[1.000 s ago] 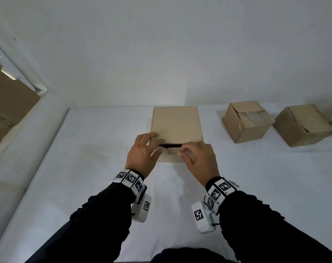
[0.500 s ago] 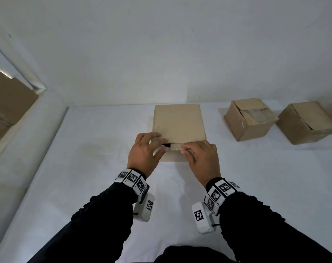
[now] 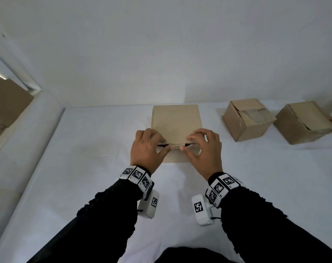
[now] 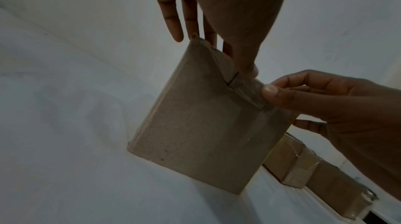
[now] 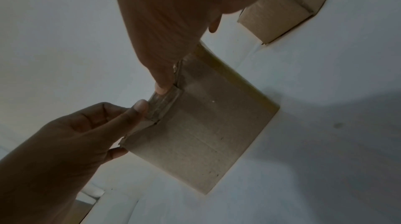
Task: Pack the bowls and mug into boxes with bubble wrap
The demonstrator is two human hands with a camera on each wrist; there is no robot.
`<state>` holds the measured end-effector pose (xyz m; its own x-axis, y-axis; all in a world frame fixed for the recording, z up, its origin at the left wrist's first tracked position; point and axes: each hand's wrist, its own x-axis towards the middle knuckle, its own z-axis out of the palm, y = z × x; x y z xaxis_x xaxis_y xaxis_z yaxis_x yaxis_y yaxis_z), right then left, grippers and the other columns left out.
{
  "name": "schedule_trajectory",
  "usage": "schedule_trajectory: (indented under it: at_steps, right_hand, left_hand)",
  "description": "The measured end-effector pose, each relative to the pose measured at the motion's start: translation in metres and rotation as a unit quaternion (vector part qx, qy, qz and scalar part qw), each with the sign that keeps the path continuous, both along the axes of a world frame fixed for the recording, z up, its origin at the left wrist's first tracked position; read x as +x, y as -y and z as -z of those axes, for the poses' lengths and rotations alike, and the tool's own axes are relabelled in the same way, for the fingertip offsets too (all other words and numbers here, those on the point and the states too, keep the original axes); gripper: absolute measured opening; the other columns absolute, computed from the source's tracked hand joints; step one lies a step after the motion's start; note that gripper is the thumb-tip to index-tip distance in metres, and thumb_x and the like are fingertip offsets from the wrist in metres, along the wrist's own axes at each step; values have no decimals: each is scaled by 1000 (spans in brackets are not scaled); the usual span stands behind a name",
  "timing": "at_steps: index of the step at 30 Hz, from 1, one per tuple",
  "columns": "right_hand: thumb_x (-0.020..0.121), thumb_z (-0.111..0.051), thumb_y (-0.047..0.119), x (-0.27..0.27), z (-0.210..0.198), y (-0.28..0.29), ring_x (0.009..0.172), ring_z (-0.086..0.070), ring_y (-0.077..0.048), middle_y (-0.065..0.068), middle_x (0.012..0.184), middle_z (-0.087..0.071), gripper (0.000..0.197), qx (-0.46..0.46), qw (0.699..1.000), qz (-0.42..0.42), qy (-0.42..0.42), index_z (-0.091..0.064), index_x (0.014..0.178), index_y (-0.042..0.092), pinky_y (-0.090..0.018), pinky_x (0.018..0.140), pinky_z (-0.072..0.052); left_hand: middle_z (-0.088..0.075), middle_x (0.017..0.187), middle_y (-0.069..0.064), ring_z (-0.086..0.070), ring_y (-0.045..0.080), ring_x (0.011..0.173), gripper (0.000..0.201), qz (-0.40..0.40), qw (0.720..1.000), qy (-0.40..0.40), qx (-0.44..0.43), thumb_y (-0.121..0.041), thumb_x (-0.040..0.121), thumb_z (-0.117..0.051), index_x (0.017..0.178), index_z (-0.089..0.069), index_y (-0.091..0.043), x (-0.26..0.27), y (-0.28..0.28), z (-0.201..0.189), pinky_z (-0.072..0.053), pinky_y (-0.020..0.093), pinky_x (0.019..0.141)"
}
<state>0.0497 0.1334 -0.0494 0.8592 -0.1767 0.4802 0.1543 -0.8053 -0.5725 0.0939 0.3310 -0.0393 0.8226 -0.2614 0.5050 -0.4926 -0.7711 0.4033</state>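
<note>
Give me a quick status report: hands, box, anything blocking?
Left hand and right hand pinch the front tuck flap of the middle box. Lid almost shut. Nothing blocking.

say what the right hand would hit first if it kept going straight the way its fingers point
The right hand already touches the near top edge of the cardboard box. Straight on, it would slide over the lid toward the white wall, though depth there is uncertain.

White table, three cardboard boxes on it

Plain tan cardboard boxes on white table; black sleeves; black-and-white checkered wristbands
</note>
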Motion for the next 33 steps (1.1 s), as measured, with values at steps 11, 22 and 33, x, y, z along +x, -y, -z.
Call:
schedule_trajectory:
  at_steps: [11, 22, 33]
  right_hand:
    - [78, -68, 47, 16, -4, 19, 101, -45, -27, -1, 113, -53, 33, -210, 977, -31, -28, -59, 103, 27, -40, 70, -45]
    - [72, -76, 34, 76, -27, 31, 97, -49, -33, -8, 109, -53, 42, -266, 955, 12, -129, -52, 104, 21, -40, 63, -49]
    - [81, -65, 26, 35, -29, 41, 145, -24, -22, 0, 155, -29, 69, -232, 952, -43, -196, -35, 143, 18, -41, 98, -46]
  left_hand:
    - [-60, 112, -13, -47, 20, 105, 27, 70, 997, -21, 22, -39, 72, -76, 95, -67, -28, 19, -12, 1, -52, 33, 69]
    - [-49, 137, -19, -34, 14, 128, 35, 25, 975, -126, 179, -52, 86, -59, 116, -62, -35, 64, 26, -24, -47, 29, 76]
    - [0, 160, -7, 0, 17, 146, 81, 70, 947, -180, 257, -45, 86, -58, 151, -14, -24, 33, 13, -25, -49, 37, 96]
